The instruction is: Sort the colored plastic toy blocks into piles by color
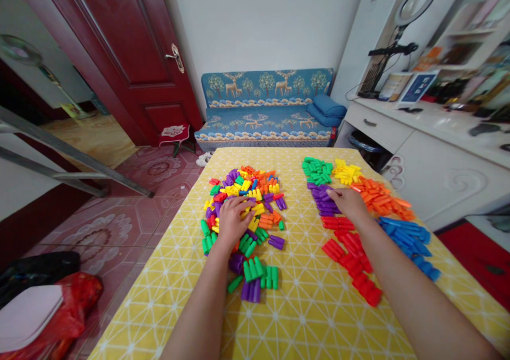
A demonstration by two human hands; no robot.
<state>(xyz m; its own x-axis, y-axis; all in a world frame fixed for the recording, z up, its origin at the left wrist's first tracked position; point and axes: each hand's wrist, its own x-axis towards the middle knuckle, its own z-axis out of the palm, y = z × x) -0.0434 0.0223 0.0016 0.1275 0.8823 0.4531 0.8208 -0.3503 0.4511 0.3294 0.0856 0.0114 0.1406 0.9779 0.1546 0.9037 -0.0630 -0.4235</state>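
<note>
My left hand [233, 221] rests over a heap of mixed plastic pieces [255, 187] in green, purple, yellow, orange, red and blue, its fingers stretched out and apart. Across the table, my right hand [350, 203] is at the purple pieces [323, 200], thumb and fingertips pinched on a purple one. Around it lie single-colour groups: green pieces [317, 170], yellow pieces [346, 172], orange pieces [382, 196], blue pieces [406, 238] and red pieces [350, 251]. Many pieces look like short tubes joined side by side. My left hand hides part of the mixed heap.
A yellow cloth with white lines covers the table [303, 317]. Beyond it stands a blue patterned sofa [266, 118]. At the right is a white cabinet [434, 158] holding a ring light [416, 1]. A red stool [175, 133] stands by the door [131, 46].
</note>
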